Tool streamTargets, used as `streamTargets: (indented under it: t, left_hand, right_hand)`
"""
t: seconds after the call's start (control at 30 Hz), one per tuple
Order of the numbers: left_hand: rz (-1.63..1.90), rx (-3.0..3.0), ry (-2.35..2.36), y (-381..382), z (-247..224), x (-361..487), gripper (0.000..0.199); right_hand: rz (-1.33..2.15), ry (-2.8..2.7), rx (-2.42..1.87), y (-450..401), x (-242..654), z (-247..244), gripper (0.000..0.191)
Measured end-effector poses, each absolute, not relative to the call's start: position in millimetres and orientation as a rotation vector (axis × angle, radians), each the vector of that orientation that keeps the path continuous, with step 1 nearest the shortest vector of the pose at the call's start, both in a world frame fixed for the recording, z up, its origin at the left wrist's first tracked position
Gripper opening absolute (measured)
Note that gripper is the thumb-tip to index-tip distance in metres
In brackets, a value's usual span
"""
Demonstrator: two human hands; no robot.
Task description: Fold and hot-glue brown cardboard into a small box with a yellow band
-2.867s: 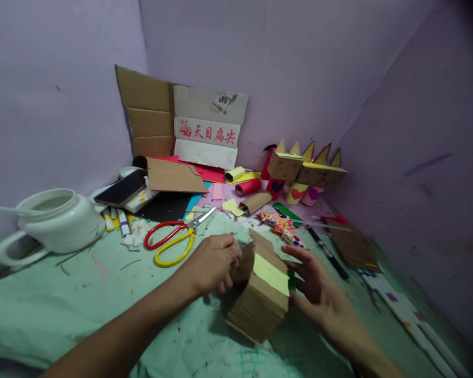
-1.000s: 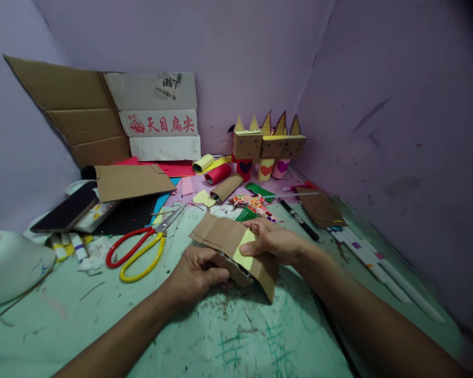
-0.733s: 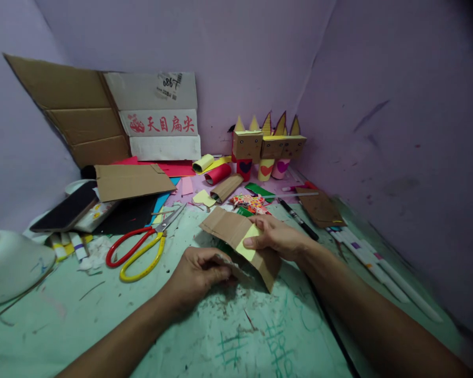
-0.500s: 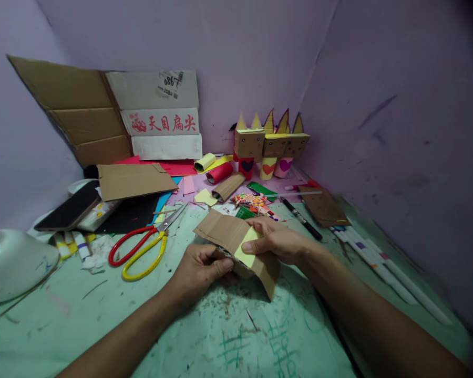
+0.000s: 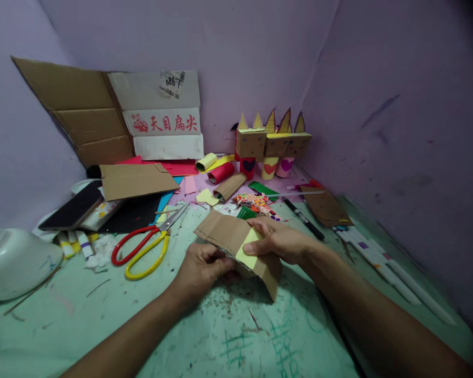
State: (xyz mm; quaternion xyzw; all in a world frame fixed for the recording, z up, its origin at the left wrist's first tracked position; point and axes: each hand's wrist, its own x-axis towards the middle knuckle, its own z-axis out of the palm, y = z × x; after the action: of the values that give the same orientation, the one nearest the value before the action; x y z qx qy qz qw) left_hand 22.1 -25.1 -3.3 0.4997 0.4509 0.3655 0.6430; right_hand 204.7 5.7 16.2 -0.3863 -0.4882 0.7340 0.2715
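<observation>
A bent piece of brown cardboard [image 5: 225,229] is held above the green tabletop, its right end folded downward. My right hand [image 5: 274,240] grips it from the right, the thumb pressing a pale yellow paper piece [image 5: 247,258] against its face. At the cardboard's lower left edge, my left hand [image 5: 205,270] is closed, thumb and forefinger pinched together; what lies between them is too small to make out. Scissors [image 5: 157,236] with one red and one yellow handle lie partly open to the left of the cardboard.
Cardboard figures [image 5: 252,143] with pointed ears stand at the back. A flattened box [image 5: 165,121] leans on the wall. At left are a white bowl [image 5: 19,262] and a phone [image 5: 71,205]; a black pen [image 5: 303,218] and markers [image 5: 382,270] lie at right.
The whole view has shifted slightly, so things appear a little further right. My left finger and thumb have moved slightly at the cardboard's edge. My right hand keeps its grip.
</observation>
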Motion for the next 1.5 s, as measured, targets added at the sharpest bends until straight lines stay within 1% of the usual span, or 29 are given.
streamTargets:
  t: [0.2,0.47,0.6,0.83,0.93,1.0,1.1,1.2,1.27,1.4,1.5]
  left_hand:
    - [0.847,1.143,1.053,-24.9,-2.6,25.1,0.023]
    - [0.86,1.173,0.963,-22.8,-3.6,22.7,0.036]
    - [0.896,1.174,1.003,-22.3,-1.5,25.0,0.031]
    - [0.933,1.172,1.115,-24.7,1.7,30.1,0.015]
    - [0.939,1.17,1.143,-26.0,3.1,31.5,0.014]
    - [0.947,1.167,1.155,-26.7,4.0,32.1,0.014]
    - [0.949,1.161,1.158,-27.7,5.1,32.4,0.012]
    - [0.943,1.163,1.145,-28.1,5.6,31.0,0.011]
    - [0.93,1.191,1.11,-27.8,5.4,28.5,0.014]
    - [0.902,1.279,0.967,-26.6,4.6,22.7,0.028]
    - [0.924,1.316,1.001,-27.0,5.8,21.9,0.037]
  right_hand:
    - [1.935,-1.286,-1.075,6.0,204.6,18.1,0.039]
    - [1.886,-1.232,-1.063,9.3,209.4,16.7,0.045]
    - [1.889,-1.233,-1.059,5.9,207.5,16.5,0.043]
    - [1.897,-1.35,-1.062,2.8,205.8,16.8,0.051]
    - [1.909,-1.382,-1.037,3.0,206.2,19.4,0.053]
    - [1.847,-1.448,-1.073,3.5,206.4,21.6,0.054]
    - [1.74,-1.562,-1.143,4.3,206.8,24.1,0.052]
    - [1.752,-1.577,-1.146,4.7,208.4,23.2,0.051]
    - [1.765,-1.567,-1.149,4.8,210.0,21.4,0.052]
    - [1.775,-1.563,-1.152,3.8,211.8,20.7,0.052]
    - [1.768,-1.577,-1.131,2.1,210.3,22.4,0.05]
